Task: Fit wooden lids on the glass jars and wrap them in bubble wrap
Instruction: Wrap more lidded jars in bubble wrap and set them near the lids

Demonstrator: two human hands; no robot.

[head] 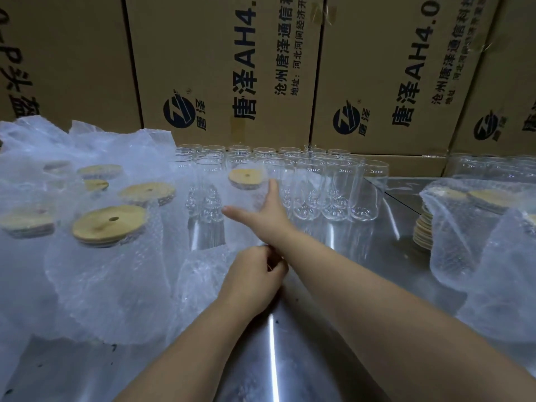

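Bubble wrap [203,274] sits pinched in the curled left hand [255,274], right hand [261,211] spread wide against a lidded jar [246,194].

Bare glass jars [336,187] are ranged at the far middle of the table [319,329], backed by stacked cartons [226,53]; wrapped, lidded jars [108,227] are laid left, spare lids [423,232] stacked right.

You are holding your right arm stretched forward, right hand [262,211] spread with fingers straight, and pinching bubble wrap [207,271] with your curled left hand [255,274] beside that wrist.
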